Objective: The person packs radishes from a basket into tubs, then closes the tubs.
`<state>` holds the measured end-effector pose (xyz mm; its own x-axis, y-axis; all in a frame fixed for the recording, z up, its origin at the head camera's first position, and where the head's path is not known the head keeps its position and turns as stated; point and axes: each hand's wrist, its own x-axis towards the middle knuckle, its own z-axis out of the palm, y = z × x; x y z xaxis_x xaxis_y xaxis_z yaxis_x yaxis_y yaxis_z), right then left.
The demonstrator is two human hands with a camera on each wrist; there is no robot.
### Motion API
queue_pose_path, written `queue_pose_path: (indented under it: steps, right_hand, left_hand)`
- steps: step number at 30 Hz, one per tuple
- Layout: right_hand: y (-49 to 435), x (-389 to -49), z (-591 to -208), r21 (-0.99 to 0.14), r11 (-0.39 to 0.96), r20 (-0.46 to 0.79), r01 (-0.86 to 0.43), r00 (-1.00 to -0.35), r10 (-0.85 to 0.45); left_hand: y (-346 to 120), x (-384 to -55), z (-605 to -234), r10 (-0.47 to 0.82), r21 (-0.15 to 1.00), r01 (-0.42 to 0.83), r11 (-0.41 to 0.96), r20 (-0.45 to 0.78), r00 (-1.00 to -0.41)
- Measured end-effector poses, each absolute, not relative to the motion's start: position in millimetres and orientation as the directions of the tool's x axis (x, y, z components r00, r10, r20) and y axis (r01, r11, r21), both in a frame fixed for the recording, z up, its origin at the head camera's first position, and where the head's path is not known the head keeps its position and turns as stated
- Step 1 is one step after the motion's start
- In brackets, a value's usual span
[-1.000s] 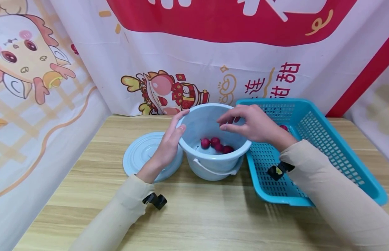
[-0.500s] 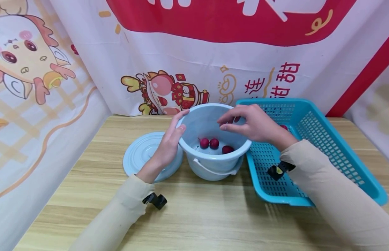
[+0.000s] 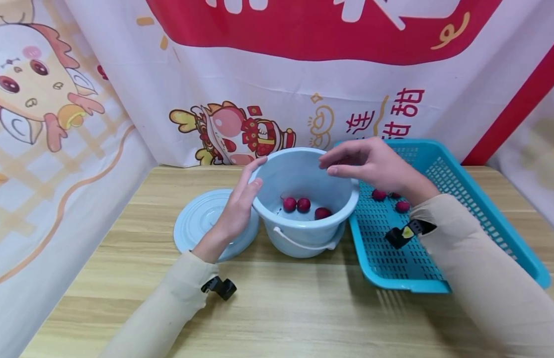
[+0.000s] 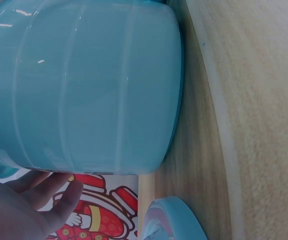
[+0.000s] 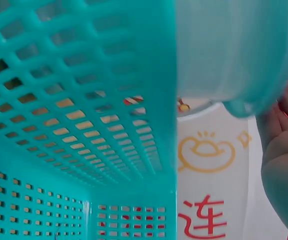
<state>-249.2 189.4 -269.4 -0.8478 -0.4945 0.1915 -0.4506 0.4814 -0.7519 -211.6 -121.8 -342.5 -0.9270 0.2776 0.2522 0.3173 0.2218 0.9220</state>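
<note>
A light blue bucket [image 3: 303,238] stands upright on the table, with three red radishes [image 3: 289,204] visible on its floor. My left hand [image 3: 235,209] rests against the bucket's left side, thumb at the rim and fingers extended along the wall. In the left wrist view, its fingers [image 4: 63,200] lie beside the bucket wall. Over the bucket's right rim hovers my right hand [image 3: 370,161], fingers loosely bent, nothing seen between thumb and fingers. Beneath that wrist, a few more radishes [image 3: 402,206] lie in the teal basket [image 3: 395,283]; the forearm hides part of it.
The bucket's round blue lid [image 3: 187,228] lies flat on the wooden table [image 3: 277,308], left of the bucket and partly under my left wrist. The basket stands close against the bucket's right side. A printed cloth [image 3: 241,74] hangs behind.
My right hand has lifted slightly and shifted right, uncovering radishes in the basket. One radish seen in the bucket a second ago is out of sight now. My left hand stays put.
</note>
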Motion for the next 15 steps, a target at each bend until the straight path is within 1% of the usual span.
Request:
queue_pose_path:
  steps: [3, 8, 15]
  right_hand:
    - [199.1, -249.8, -267.0, -0.765, 0.484, 0.199, -0.424, -0.871, -0.448]
    - [217.2, -254.1, -265.7, -0.757, 0.514, 0.218, -0.404, -0.898, -0.383]
    - [238.9, -261.3, -265.2, -0.749, 0.555, 0.175, -0.363, -0.915, -0.363]
  left_hand:
    - [-122.0, -212.2, -342.9, 0.276, 0.923, 0.313, 0.223, 0.248, -0.929]
    - [-122.7, -211.7, -343.1, 0.276, 0.924, 0.313, 0.218, 0.249, -0.928]
    - [-122.7, -211.9, -343.7, 0.280, 0.927, 0.309, 0.213, 0.246, -0.928]
